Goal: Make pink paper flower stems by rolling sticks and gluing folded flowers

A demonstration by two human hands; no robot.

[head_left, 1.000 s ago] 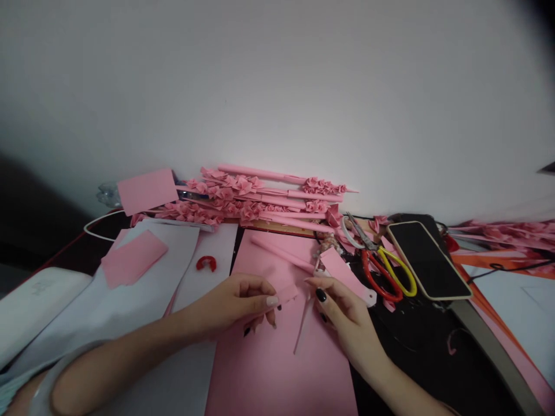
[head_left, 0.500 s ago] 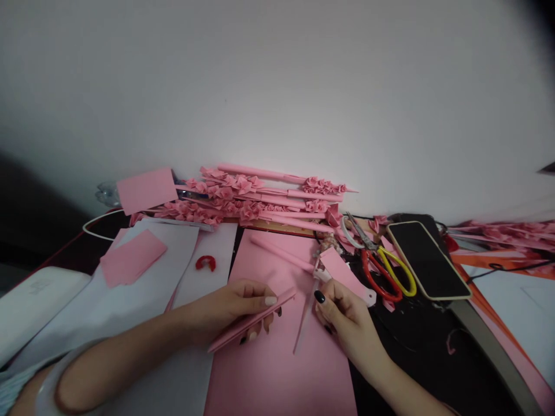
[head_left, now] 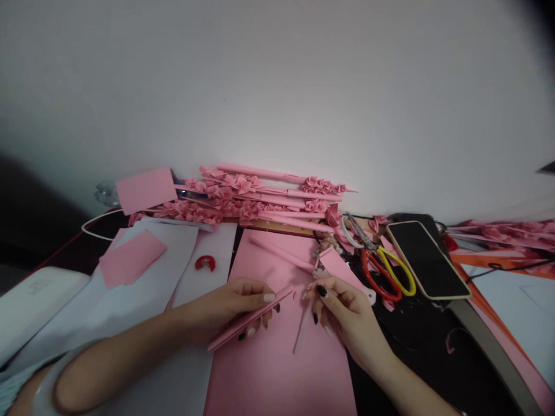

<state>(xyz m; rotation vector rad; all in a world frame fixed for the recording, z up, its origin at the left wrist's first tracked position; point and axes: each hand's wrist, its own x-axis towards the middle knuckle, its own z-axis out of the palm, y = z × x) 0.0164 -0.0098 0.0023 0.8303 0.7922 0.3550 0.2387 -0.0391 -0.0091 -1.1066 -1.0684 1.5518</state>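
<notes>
- Holding one folded pink paper [head_left: 229, 336], the left hand [head_left: 229, 306] has it pinched between thumb and fingers; the paper slants up toward the right hand [head_left: 347, 312].
- The two hands are apart, with a small gap between them. The right hand's fingers are curled inward; whether they grip anything, I cannot tell.
- One thin pale strip [head_left: 302, 329] slants down from beside the right fingertips.
- Beneath both hands is one large pink sheet [head_left: 281, 375], and just beyond them one pink paper tube [head_left: 281, 254].
- Just past the right hand is one pair of scissors [head_left: 371, 246], with one red and one yellow handle; farther right, one phone [head_left: 427, 260].
- Beyond the left hand is one red curved piece [head_left: 200, 263]. Left of that hand are white sheets [head_left: 151, 306], overlapping and uncountable, with a pile of pink slips [head_left: 132, 260] on top.
- At far left is one white box [head_left: 43, 294]; farther beyond the left hand, one pink card [head_left: 145, 190].
- Well beyond both hands, along the wall, are several pink paper-flower stems [head_left: 243, 188], too overlapped to count.
</notes>
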